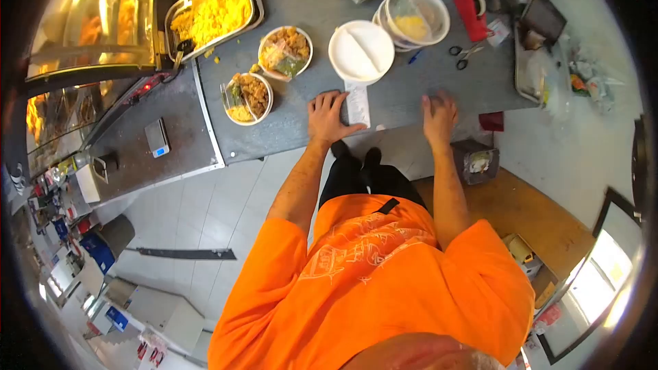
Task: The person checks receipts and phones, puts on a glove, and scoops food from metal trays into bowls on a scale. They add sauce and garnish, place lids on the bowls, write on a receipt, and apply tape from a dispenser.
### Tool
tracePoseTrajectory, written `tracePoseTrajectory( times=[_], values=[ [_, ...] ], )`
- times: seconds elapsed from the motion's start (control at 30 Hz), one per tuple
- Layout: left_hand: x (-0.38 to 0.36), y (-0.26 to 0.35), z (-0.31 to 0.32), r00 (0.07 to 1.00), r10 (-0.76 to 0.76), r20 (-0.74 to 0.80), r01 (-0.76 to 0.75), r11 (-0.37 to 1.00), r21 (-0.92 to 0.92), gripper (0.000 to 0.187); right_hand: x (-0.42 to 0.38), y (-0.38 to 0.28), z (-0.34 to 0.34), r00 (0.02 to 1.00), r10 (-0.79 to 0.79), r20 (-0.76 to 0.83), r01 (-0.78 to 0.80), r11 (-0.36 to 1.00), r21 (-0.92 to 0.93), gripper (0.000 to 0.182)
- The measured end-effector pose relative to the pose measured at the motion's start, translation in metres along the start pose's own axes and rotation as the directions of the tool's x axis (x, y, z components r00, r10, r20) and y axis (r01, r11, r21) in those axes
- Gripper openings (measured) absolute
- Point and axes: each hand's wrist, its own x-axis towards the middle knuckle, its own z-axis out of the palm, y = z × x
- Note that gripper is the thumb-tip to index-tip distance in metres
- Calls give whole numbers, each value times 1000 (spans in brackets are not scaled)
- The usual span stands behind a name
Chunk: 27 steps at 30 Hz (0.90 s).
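My left hand (325,118) lies on the grey counter with its fingers spread. Its thumb is at the lower end of a printed paper receipt (357,105). The receipt's upper end meets a white divided round container (351,62), whose two sections look bare. To the left stand two bowls of food, an upper bowl (286,53) and a lower bowl (248,99) with a clear divider or lid piece. My right hand (439,120) rests by the counter's front edge, fingers loosely bent and apart from the thumb, with nothing visible in it.
A metal tray of yellow rice (218,12) with a dark-handled spoon sits beside a lit food warmer (96,20). Right of the container are stacked tubs (418,10), a blue pen (415,56), scissors (465,56) and a red item (470,17). A bin (476,162) stands below.
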Motion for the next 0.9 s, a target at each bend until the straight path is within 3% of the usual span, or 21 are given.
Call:
tracePoseTrajectory(
  times=[0.07, 0.13, 0.17, 0.2, 0.23, 0.27, 0.3, 0.33, 0.43, 0.47, 0.5, 0.53, 0.57, 0.63, 0.7, 0.73, 0.77, 0.8, 0.83, 0.87, 0.9],
  values=[
    [-1, 2, -4, 1000, 14, -23, -14, 1000, -9, 79, -3, 8, -32, 861, 226, 456, -271, 962, 35, 42],
    [-1, 5, -6, 999, 18, -46, -19, 1000, -5, 75, -14, 55, -18, 895, 236, 377, -236, 971, -48, 43],
    [-2, 7, -7, 997, 34, -72, -34, 999, -5, 73, -21, 74, -14, 910, 259, 323, -257, 965, -51, 43],
    [-4, 7, -8, 994, 42, -98, -50, 995, -83, 69, -27, 92, -12, 991, 135, 10, -135, 991, -5, 45],
    [-3, 5, -9, 991, 58, -117, -76, 984, -161, 65, -25, 105, -18, 951, 4, -310, -10, 1000, -17, 47],
    [-4, 3, -9, 984, 84, -157, -119, 965, -233, 59, -16, 105, -53, 931, 46, -363, -59, 998, -24, 47],
    [-11, 1, -11, 979, 97, -181, -148, 942, -300, 53, -6, 93, -107, 984, 138, -108, -146, 987, -73, 40],
    [-19, 3, -15, 982, 122, -148, -155, 958, -243, 42, 6, 94, -141, 960, 228, 161, -210, 970, -122, 36],
    [-41, -5, -12, 975, 216, 45, -207, 968, -144, 15, 61, 171, -160, 879, 419, 228, -447, 890, 88, 40],
    [-41, 6, -13, 976, 211, 55, -194, 955, -227, 13, 72, 181, -164, 875, 432, 218, -462, 880, 111, 40],
    [-35, 27, -13, 976, 205, 70, -174, 936, -307, 11, 82, 187, -170, 912, 376, -165, -353, 923, 153, 43],
    [-23, 47, -9, 978, 202, 48, -172, 919, -356, 13, 92, 192, -171, 804, 279, -525, -243, 960, 139, 48],
    [-11, 73, -9, 980, 197, 30, -169, 901, -400, 16, 103, 200, -171, 793, 305, -527, -259, 952, 161, 48],
    [41, 137, -9, 990, 127, 55, -83, 864, -497, 25, 147, 216, -178, 753, 194, -628, 41, 940, 339, 46],
    [107, 205, -5, 956, 289, -42, -276, 846, -456, 31, 174, 203, -176, 857, 358, -371, 77, 623, 779, 44],
    [143, 244, 0, 937, 341, -73, -335, 819, -467, 31, 185, 185, -172, 884, 399, -244, 127, 296, 947, 41],
    [177, 280, 7, 898, 419, -137, -433, 782, -449, 34, 186, 175, -169, 966, 245, -76, 26, 203, 979, 42],
    [207, 314, 16, 848, 493, -197, -527, 736, -426, 38, 183, 159, -169, 985, 50, 166, -163, -61, 985, 50],
    [231, 348, 29, 827, 528, -194, -554, 705, -442, 41, 187, 148, -148, 910, -226, 349, -406, -309, 860, 68],
    [249, 371, 40, 806, 562, -188, -577, 674, -461, 44, 193, 152, -154, 915, -215, 340, -396, -335, 855, 68],
    [265, 382, 48, 799, 579, -162, -580, 671, -462, 44, 194, 155, -171, 901, -256, 351, -433, -468, 771, 72]
  ],
)
